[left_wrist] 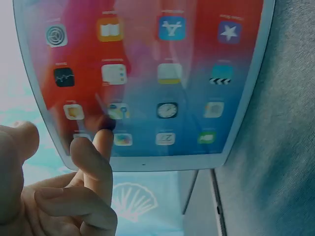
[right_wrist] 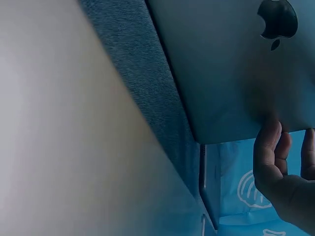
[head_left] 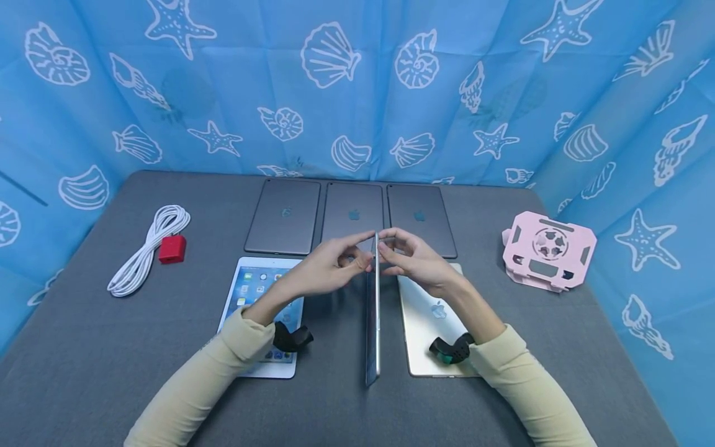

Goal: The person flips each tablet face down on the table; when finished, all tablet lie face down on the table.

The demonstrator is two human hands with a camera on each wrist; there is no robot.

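1. Hands meet at the far end of an upright tablet [head_left: 373, 323] standing on edge on the grey table [head_left: 84, 347].
2. Left hand [head_left: 329, 267] pinches it, fingers [left_wrist: 91, 157] on the lit screen.
3. Right hand [head_left: 416, 261] pinches its back, fingertips [right_wrist: 270, 135] curled on.

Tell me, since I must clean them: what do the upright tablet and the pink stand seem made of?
Upright tablet: likely matte grey metal back with a dark logo, and a glossy glass screen reflecting a fingertip. Pink stand: probably moulded plastic, smooth, with cut-out slots.
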